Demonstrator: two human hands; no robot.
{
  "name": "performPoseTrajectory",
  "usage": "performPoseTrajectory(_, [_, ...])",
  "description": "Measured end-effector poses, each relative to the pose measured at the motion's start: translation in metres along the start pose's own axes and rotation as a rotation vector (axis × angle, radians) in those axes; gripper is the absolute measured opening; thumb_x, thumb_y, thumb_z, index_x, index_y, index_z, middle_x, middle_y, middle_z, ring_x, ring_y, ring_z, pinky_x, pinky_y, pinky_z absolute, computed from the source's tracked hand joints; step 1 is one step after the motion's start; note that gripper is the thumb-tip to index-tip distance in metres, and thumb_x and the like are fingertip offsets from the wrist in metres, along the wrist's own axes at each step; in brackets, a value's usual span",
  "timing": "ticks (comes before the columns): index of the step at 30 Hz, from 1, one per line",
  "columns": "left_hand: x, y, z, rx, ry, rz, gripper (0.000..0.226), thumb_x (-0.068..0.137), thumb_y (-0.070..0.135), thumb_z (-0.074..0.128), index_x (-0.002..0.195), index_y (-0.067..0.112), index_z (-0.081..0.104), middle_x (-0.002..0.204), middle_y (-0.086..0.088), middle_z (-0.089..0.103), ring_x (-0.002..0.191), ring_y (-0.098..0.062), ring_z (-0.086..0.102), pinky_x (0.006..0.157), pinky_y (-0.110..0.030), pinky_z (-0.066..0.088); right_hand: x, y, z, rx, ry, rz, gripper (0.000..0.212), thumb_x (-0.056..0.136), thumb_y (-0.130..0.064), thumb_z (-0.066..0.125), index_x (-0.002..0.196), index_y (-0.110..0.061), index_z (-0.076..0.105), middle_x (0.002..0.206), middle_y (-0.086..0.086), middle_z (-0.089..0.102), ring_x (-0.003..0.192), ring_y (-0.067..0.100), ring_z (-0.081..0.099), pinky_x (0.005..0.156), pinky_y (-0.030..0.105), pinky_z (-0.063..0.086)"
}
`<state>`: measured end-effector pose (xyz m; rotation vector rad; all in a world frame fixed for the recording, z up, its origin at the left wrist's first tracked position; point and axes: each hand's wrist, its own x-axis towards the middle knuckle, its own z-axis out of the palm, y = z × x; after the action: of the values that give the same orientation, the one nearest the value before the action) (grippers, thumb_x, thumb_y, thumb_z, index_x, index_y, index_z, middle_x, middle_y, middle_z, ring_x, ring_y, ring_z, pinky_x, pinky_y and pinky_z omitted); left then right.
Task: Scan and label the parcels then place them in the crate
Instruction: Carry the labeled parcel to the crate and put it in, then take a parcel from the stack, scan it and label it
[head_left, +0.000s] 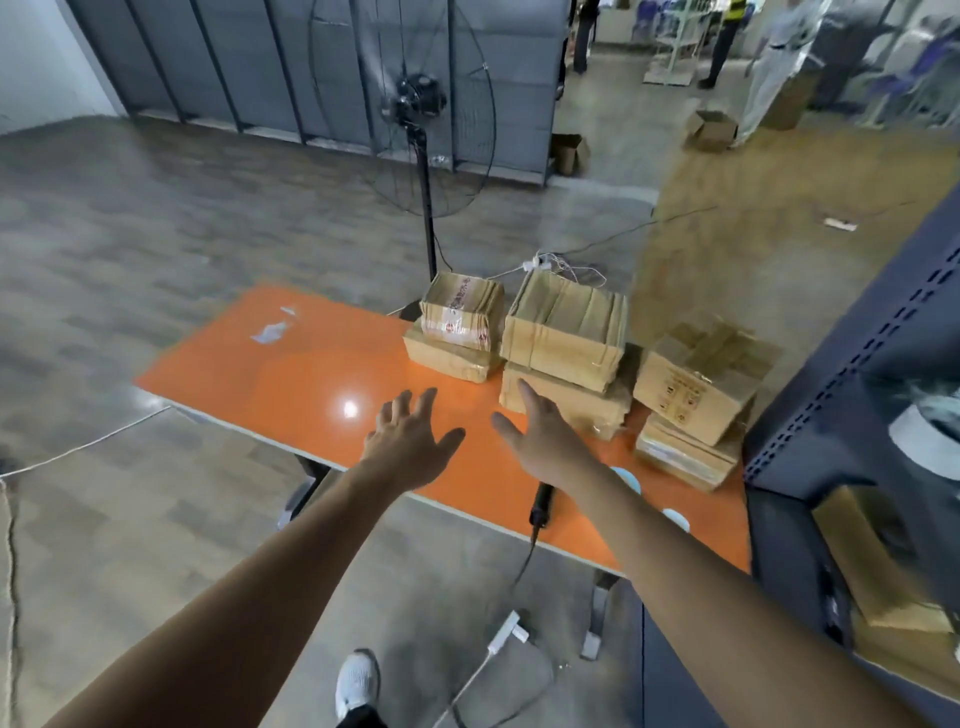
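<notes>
Several cardboard parcels stand in stacks at the far right of the orange table. A small taped parcel tops the left stack, a bigger one the middle stack, and another the right stack. My left hand hovers over the table with fingers spread, holding nothing. My right hand reaches with straight fingers toward the lower parcel of the middle stack, its fingertips in front of that parcel's near face. A black handheld scanner lies on the table's near edge, partly under my right forearm.
White label rolls lie on the table near the right forearm. A dark metal shelf holding a box stands on the right. A large standing fan is behind the table. Cables and a power strip lie on the floor.
</notes>
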<state>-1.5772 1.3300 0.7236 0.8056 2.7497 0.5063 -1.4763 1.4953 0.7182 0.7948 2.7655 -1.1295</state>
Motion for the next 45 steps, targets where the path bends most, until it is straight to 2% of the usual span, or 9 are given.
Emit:
performPoseTrajectory(4, [0.077,-0.015,-0.013,-0.060,-0.023,0.017,0.076,0.092,0.057,0.047,0.153,0.024,0.016,0.157,-0.011,0.018,0.143,-0.036,0.017,0.113,-0.053,0.027,0.059,-0.025,0.006,-0.006,0.027,0.015,0.075,0.097,-0.065,0.033,0.157,-0.033,0.001,0.163,0.005,0.013,0.116,0.031,0.058,0.077,0.036,0.046])
performPoseTrajectory(14, [0.269,-0.062,-0.048,-0.174,-0.175,0.149,0.074,0.093,0.052,0.049,0.154,0.025,0.015,0.155,-0.012,0.021,0.141,-0.038,0.020,0.113,-0.051,0.025,0.205,-0.086,0.024,0.031,0.174,0.170,0.071,0.101,-0.053,0.039,0.158,-0.024,0.009,0.166,0.004,0.012,0.148,0.024,0.025,0.116,0.041,0.031])
performPoseTrajectory(21, [0.350,-0.070,-0.051,-0.289,-0.342,0.156,0.073,0.095,0.048,0.046,0.154,0.024,0.009,0.158,-0.012,0.014,0.139,-0.039,0.029,0.111,-0.052,0.032,0.273,-0.101,0.020,0.014,0.302,0.351,0.067,0.102,-0.048,0.040,0.157,-0.022,0.013,0.157,0.011,0.028,0.134,0.030,0.045,0.107,0.044,0.041])
performPoseTrajectory(28, [0.380,-0.065,-0.027,-0.535,-0.476,0.086,0.057,0.095,0.033,0.051,0.143,0.009,0.034,0.128,-0.012,0.055,0.096,-0.023,0.055,0.077,-0.032,0.044,0.302,-0.087,0.026,0.138,0.298,0.510,0.071,0.103,-0.047,0.041,0.158,-0.014,0.011,0.157,0.013,0.034,0.126,0.026,0.053,0.084,0.029,0.039])
performPoseTrajectory(32, [0.380,-0.068,-0.024,-0.688,-0.463,-0.012,0.026,0.090,0.024,0.055,0.113,0.011,0.058,0.095,-0.008,0.065,0.079,-0.022,0.063,0.072,-0.041,0.056,0.305,-0.086,0.031,0.219,0.362,0.572,0.067,0.099,-0.045,0.049,0.153,-0.012,0.026,0.147,0.013,0.044,0.118,0.025,0.052,0.083,0.032,0.035])
performPoseTrajectory(35, [0.372,-0.075,-0.029,-0.777,-0.397,-0.055,0.009,0.087,0.012,0.056,0.082,0.019,0.052,0.084,-0.007,0.059,0.064,-0.017,0.054,0.060,-0.036,0.047,0.302,-0.087,0.037,0.199,0.377,0.600,0.056,0.098,-0.045,0.050,0.140,-0.009,0.045,0.124,0.013,0.055,0.094,0.020,0.058,0.073,0.029,0.047])
performPoseTrajectory(38, [0.356,-0.084,-0.042,-0.788,-0.364,-0.084,0.012,0.083,0.010,0.058,0.089,0.017,0.050,0.088,-0.003,0.058,0.073,-0.018,0.059,0.059,-0.036,0.053,0.294,-0.091,0.040,0.203,0.395,0.611,0.050,0.096,-0.049,0.050,0.125,-0.008,0.055,0.115,0.011,0.057,0.093,0.025,0.061,0.076,0.039,0.055])
performPoseTrajectory(41, [0.335,-0.092,-0.053,-0.800,-0.366,-0.142,0.015,0.086,0.014,0.056,0.099,0.014,0.048,0.090,-0.004,0.057,0.078,-0.024,0.063,0.052,-0.033,0.056,0.274,-0.097,0.044,0.192,0.436,0.533,0.045,0.093,-0.047,0.056,0.124,-0.014,0.052,0.120,-0.006,0.042,0.084,0.012,0.051,0.065,0.026,0.047])
performPoseTrajectory(45, [0.301,-0.093,-0.055,-0.901,-0.307,-0.166,0.020,0.090,0.033,0.058,0.105,0.020,0.054,0.106,-0.007,0.062,0.091,-0.028,0.064,0.075,-0.045,0.058,0.241,-0.096,0.049,0.297,0.389,0.380,0.045,0.087,-0.032,0.069,0.121,-0.016,0.044,0.095,-0.009,0.051,0.075,0.009,0.058,0.051,0.022,0.046])
